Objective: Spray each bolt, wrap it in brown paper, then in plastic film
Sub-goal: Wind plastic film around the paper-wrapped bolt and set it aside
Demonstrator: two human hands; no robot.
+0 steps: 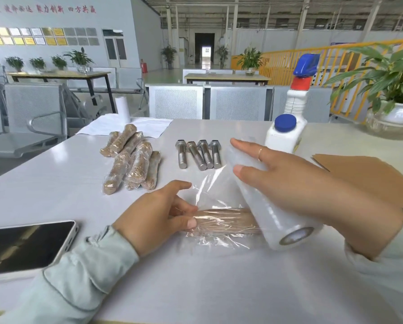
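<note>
The left hand [158, 213] pins the left end of the paper-wrapped bolt [224, 220] to the surface [196, 288], thumb and fingers curled round it. The right hand [296, 183] lies over the film roll [266, 199] with fingers nearly straight and spread, the thumb against the roll's side. A sheet of film [210, 185] runs from the roll over the bolt, already creased round it.

The likeliest trouble is the film: it looks slack and puckered near the bolt, so it may cling to itself or trap folds if the roll goes round without tension. The roll is held by a flat hand, not a firm grip, so it could slip or spin free and pay out too much. If the left hand eases, the bolt may turn inside the paper and loosen that layer.

Six finished bundles [132, 164] lie just beyond, and four bare bolts [199, 154] are near the roll's far end; a wide swing could knock them. The spray bottle [289, 120] and brown paper [368, 174] sit behind the right hand. A phone [25, 246] lies at the left.
</note>
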